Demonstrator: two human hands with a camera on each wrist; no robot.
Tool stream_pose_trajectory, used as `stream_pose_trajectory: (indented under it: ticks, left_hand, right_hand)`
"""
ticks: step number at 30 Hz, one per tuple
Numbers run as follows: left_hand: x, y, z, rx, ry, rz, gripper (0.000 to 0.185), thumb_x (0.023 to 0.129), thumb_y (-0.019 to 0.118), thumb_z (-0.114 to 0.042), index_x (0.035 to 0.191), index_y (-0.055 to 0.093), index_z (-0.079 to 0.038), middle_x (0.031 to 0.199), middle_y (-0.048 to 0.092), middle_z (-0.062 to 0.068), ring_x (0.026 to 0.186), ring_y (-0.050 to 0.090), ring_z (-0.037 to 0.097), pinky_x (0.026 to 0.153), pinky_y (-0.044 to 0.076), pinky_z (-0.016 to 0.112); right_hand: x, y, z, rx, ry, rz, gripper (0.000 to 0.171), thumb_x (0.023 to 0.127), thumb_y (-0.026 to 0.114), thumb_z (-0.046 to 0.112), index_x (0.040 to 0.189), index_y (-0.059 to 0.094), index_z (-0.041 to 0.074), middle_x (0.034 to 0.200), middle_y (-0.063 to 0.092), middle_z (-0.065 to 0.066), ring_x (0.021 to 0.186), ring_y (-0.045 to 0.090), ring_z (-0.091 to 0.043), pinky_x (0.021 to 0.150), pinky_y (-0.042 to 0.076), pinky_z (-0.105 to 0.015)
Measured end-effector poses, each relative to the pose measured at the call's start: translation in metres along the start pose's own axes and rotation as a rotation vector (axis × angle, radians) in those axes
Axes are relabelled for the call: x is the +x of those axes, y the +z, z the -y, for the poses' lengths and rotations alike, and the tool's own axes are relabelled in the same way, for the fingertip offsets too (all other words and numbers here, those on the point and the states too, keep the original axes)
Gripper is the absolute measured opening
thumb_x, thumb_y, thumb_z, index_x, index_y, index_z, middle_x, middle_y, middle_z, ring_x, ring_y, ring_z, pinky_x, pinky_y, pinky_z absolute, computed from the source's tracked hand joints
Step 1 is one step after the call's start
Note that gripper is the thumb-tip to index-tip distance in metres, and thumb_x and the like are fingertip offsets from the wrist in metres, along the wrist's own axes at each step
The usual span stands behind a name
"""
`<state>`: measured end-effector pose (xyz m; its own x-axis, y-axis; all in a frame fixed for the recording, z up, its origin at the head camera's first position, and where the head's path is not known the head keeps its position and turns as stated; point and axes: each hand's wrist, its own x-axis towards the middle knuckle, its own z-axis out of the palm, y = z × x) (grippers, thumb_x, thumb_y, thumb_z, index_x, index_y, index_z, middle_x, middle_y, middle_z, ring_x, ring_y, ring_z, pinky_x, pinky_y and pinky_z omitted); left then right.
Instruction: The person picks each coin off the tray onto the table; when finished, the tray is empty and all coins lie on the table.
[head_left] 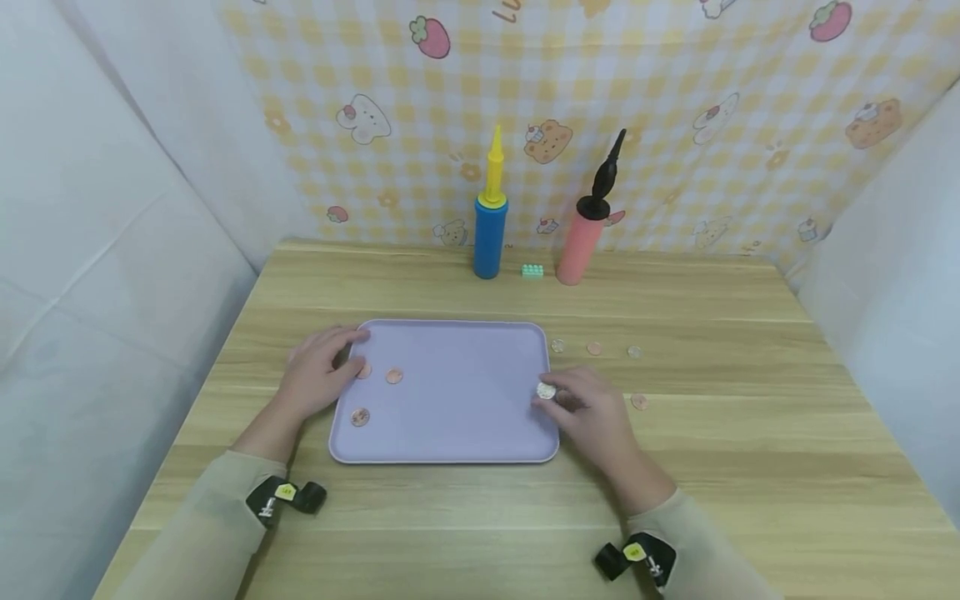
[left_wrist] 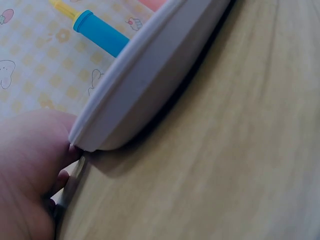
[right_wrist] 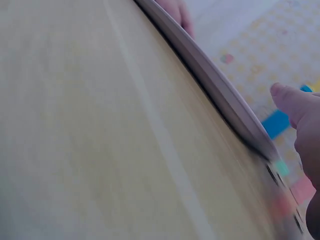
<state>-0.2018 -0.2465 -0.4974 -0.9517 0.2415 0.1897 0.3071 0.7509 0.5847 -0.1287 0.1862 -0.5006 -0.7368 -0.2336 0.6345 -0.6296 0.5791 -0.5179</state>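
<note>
In the head view, my left hand (head_left: 321,372) grips the left edge of a lilac tray (head_left: 450,392), its thumb over the rim beside a copper coin (head_left: 365,371). Two more copper-coloured coins, one (head_left: 393,376) toward the middle and one (head_left: 360,417) nearer the front, lie on the tray's left part. Over the tray's right rim, my right hand (head_left: 596,414) pinches a silver coin (head_left: 546,391) between thumb and fingers. The right wrist view shows the thumb (right_wrist: 287,100) of that hand, but the coin is not visible there.
Right of the tray, several loose coins lie on the wooden table (head_left: 712,467), among them a silver one (head_left: 633,352) and a copper one (head_left: 639,402). At the back stand a blue and yellow hand pump (head_left: 489,237), a pink and black pump (head_left: 582,246) and a mint-green toy brick (head_left: 532,271).
</note>
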Motion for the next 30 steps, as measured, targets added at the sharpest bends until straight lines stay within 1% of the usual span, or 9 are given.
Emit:
stream_pose_trajectory:
  ticks: [7, 9, 12, 16, 19, 23, 25, 27, 30]
  left_hand:
    - [0.0, -0.001, -0.001, 0.0, -0.003, 0.006, 0.043, 0.103, 0.066, -0.02, 0.144, 0.065, -0.008, 0.154, 0.057, 0.02, 0.148, 0.043, 0.045, 0.116, 0.022, 0.074]
    - [0.0, -0.001, -0.001, -0.003, -0.003, 0.006, 0.043, 0.103, 0.066, -0.019, 0.144, 0.065, -0.008, 0.154, 0.057, 0.02, 0.148, 0.042, 0.046, 0.116, 0.021, 0.074]
    - [0.0, -0.001, -0.002, -0.006, 0.0, 0.002, 0.043, 0.103, 0.066, -0.019, 0.144, 0.065, -0.008, 0.155, 0.056, 0.02, 0.148, 0.042, 0.046, 0.117, 0.021, 0.074]
    - [-0.001, -0.001, -0.002, -0.005, 0.01, -0.003, 0.043, 0.102, 0.066, -0.019, 0.144, 0.065, -0.007, 0.154, 0.057, 0.02, 0.147, 0.043, 0.046, 0.117, 0.022, 0.074]
    - [0.0, -0.001, -0.001, -0.002, 0.013, -0.004, 0.043, 0.102, 0.067, -0.019, 0.143, 0.066, -0.007, 0.154, 0.058, 0.02, 0.147, 0.044, 0.046, 0.116, 0.022, 0.074]
    - [0.0, -0.001, 0.001, -0.003, 0.008, -0.003, 0.043, 0.102, 0.067, -0.02, 0.144, 0.066, -0.008, 0.154, 0.057, 0.019, 0.147, 0.044, 0.046, 0.117, 0.021, 0.074]
    - [0.0, -0.001, 0.001, -0.006, 0.008, -0.003, 0.043, 0.102, 0.068, -0.021, 0.144, 0.066, -0.008, 0.154, 0.057, 0.019, 0.147, 0.043, 0.046, 0.117, 0.021, 0.074]
    - [0.001, 0.0, 0.002, -0.011, 0.009, -0.003, 0.044, 0.102, 0.068, -0.021, 0.144, 0.066, -0.008, 0.154, 0.057, 0.019, 0.147, 0.043, 0.046, 0.117, 0.021, 0.074]
    - [0.001, 0.0, 0.002, -0.014, 0.011, -0.004, 0.044, 0.102, 0.068, -0.02, 0.144, 0.066, -0.008, 0.154, 0.057, 0.019, 0.147, 0.043, 0.046, 0.117, 0.021, 0.075]
  right_hand:
    - [-0.016, -0.033, -0.029, -0.103, 0.115, -0.032, 0.036, 0.073, 0.099, 0.009, 0.105, 0.082, 0.01, 0.099, 0.079, 0.0, 0.084, 0.072, -0.017, 0.082, 0.054, -0.015]
    - [-0.02, -0.043, -0.033, -0.13, 0.158, -0.038, 0.037, 0.073, 0.099, 0.009, 0.106, 0.083, 0.011, 0.101, 0.079, -0.001, 0.088, 0.073, -0.019, 0.085, 0.052, -0.015]
    - [-0.026, -0.057, -0.04, -0.17, 0.218, -0.042, 0.035, 0.075, 0.098, 0.01, 0.107, 0.083, 0.011, 0.1, 0.08, -0.002, 0.087, 0.073, -0.021, 0.084, 0.05, -0.013]
    - [-0.034, -0.073, -0.048, -0.205, 0.297, -0.052, 0.034, 0.078, 0.097, 0.009, 0.109, 0.082, 0.011, 0.102, 0.08, -0.005, 0.09, 0.074, -0.026, 0.086, 0.046, -0.009]
    - [-0.038, -0.083, -0.054, -0.231, 0.335, -0.057, 0.033, 0.078, 0.096, 0.008, 0.108, 0.082, 0.011, 0.107, 0.08, -0.008, 0.099, 0.073, -0.03, 0.091, 0.043, -0.009]
    - [-0.044, -0.095, -0.061, -0.268, 0.354, -0.036, 0.032, 0.078, 0.096, 0.01, 0.107, 0.082, 0.01, 0.108, 0.079, -0.011, 0.099, 0.071, -0.029, 0.09, 0.043, -0.014]
    - [-0.047, -0.102, -0.063, -0.286, 0.374, -0.016, 0.031, 0.079, 0.096, 0.014, 0.107, 0.082, 0.01, 0.108, 0.079, -0.011, 0.098, 0.07, -0.028, 0.088, 0.045, -0.019]
    - [-0.049, -0.108, -0.064, -0.3, 0.405, 0.012, 0.031, 0.081, 0.096, 0.02, 0.107, 0.082, 0.011, 0.107, 0.078, -0.01, 0.096, 0.069, -0.027, 0.085, 0.048, -0.026]
    - [-0.052, -0.119, -0.065, -0.316, 0.45, 0.058, 0.032, 0.084, 0.094, 0.025, 0.109, 0.081, 0.011, 0.108, 0.077, -0.012, 0.101, 0.068, -0.031, 0.088, 0.05, -0.041]
